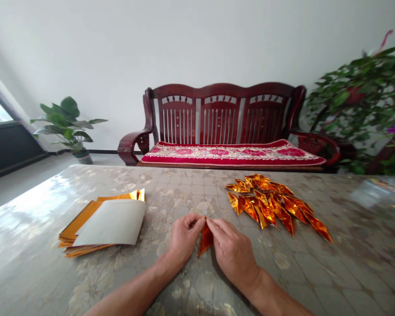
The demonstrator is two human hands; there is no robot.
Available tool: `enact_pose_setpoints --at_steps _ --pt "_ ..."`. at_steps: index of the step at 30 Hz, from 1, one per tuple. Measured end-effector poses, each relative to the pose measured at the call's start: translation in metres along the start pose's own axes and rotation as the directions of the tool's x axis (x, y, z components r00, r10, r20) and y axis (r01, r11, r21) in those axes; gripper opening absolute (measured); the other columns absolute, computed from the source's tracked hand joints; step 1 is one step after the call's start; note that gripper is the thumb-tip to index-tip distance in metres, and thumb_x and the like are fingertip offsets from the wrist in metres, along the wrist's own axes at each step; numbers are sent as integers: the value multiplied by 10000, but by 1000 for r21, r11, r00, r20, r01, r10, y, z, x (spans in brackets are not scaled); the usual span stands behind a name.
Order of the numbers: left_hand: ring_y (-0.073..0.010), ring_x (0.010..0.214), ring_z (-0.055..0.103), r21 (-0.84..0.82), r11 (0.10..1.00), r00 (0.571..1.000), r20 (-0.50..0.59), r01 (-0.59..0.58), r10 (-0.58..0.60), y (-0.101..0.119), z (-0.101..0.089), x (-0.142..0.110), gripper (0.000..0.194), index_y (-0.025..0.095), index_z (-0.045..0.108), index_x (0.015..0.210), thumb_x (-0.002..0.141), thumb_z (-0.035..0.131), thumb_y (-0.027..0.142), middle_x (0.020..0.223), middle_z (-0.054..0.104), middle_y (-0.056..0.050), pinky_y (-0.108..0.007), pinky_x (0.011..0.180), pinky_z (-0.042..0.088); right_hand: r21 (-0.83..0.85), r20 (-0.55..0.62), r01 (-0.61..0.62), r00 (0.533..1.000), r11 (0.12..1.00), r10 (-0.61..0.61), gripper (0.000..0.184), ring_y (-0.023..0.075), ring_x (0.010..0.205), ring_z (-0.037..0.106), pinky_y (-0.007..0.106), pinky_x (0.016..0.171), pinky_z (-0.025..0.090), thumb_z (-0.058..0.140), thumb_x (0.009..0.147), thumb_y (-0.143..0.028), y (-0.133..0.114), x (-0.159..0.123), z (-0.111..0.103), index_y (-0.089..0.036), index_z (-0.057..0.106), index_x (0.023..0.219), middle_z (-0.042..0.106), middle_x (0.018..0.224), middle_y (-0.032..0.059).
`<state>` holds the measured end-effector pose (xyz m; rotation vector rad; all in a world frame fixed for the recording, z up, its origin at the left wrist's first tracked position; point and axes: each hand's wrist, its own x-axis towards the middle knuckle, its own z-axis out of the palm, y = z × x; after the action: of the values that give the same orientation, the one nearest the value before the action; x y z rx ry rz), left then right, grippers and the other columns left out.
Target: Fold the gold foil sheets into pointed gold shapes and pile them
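Note:
Between my two hands, over the middle of the table, is a folded gold foil paper (205, 240) with a pointed lower end. My left hand (183, 235) pinches its top edge from the left, thumb against fingers. From the right, my right hand (233, 246) grips the same top edge, its fingers curled and partly hiding the paper. To the left lies a stack of gold foil sheets (80, 221), with a pale sheet (113, 223) face up on it. Several folded gold foil pieces (266, 202) are heaped to the right.
The table (171, 184) has a glossy patterned cover. A clear plastic bag (371, 193) rests near its right edge. Beyond the table stands a dark red wooden bench (217, 118) with a red floral cushion (232, 152). Potted plants (66, 120) flank it.

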<state>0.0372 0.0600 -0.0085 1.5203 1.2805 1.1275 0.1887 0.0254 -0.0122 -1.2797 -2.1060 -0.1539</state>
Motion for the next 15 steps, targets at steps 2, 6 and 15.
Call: enact_pose_setpoints --at_steps 2,6,15 --pt "-146 681 603 -29 1000 1000 11 -6 6 -1 0 1 295 147 707 733 847 553 371 684 676 -5 -219 649 448 -78 -3 16 1000 997 -16 358 210 894 650 303 744 513 424 957 -103 -1 1 0 -161 621 1251 697 995 86" --pt "-132 606 578 -67 997 999 1 38 -38 -4 -2 5 301 138 683 660 813 610 387 610 645 2 -214 602 432 -193 -15 65 997 979 -70 332 219 849 626 318 698 490 488 939 -103 -5 1 0 -161 633 1232 692 971 88" --pt "-117 547 519 31 999 998 -50 -27 29 -3 -7 5 358 142 616 586 834 583 399 537 570 13 -215 551 378 316 9 -144 989 938 149 310 185 967 631 291 852 483 442 953 -146 2 6 -2 -236 678 1133 696 1018 38"
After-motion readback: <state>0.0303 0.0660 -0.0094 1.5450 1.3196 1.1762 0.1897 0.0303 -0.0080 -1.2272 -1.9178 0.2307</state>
